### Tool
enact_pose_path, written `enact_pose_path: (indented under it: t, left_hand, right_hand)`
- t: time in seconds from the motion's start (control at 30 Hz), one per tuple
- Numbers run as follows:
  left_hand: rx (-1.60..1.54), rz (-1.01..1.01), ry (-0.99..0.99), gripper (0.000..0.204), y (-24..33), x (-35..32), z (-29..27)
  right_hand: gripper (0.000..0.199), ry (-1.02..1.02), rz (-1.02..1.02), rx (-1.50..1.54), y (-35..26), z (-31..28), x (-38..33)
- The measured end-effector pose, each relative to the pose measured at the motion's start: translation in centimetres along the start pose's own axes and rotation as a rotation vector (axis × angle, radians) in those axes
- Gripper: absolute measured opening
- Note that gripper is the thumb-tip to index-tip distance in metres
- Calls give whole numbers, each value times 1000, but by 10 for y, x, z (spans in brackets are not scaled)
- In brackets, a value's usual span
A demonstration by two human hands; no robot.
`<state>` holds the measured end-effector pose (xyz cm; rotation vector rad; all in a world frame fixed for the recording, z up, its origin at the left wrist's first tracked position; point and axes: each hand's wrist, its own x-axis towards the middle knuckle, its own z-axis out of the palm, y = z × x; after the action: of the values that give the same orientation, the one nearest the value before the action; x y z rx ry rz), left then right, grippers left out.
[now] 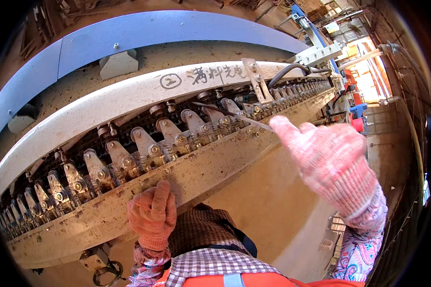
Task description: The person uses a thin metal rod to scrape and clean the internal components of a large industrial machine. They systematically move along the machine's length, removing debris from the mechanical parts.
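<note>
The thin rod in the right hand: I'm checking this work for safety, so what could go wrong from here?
The rod reaches from the right hand toward the row of brackets, so it might slip or jam between them.

The left hand is at the beam just below the brackets; it could get pinched if they moved. Whether the machine is running can't be told.

The knitted gloves might snag on exposed bolts.

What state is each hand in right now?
Left hand: on the dusty beam; whether gripping, can't tell.
Right hand: closed, holding a thin rod.
</note>
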<state>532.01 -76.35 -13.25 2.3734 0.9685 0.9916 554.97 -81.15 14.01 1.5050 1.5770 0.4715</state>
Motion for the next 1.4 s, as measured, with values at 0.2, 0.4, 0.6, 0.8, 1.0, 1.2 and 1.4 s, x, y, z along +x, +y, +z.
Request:
enact_pose_path:
  t: [0.2,0.4,0.6,0.8,1.0,1.2,1.4]
  left_hand:
    - [6,15,-27,40,-3,2,-6]
    - [-10,9,-30,35,1,1,-2]
    - [69,57,28,39,-4,3,-1]
    - [61,72,42,37,-3,3,3]
    - [83,35,-9,32,3,7,-1]
    - [68,24,-27,31,6,7,-1]
    - [114,55,-3,30,6,5,2]
  right_hand:
    - [26,-73,138,238,-28,18,31]
    - [23,-183,18,254,1,11,17]
    - [42,-93,134,190,-25,14,3]
    - [40,-74,144,228,-35,34,4]
    - [41,-96,60,348,1,35,21]
    - [43,-135,52,437,18,38,22]
    - [43,-156,1,360,22,38,15]
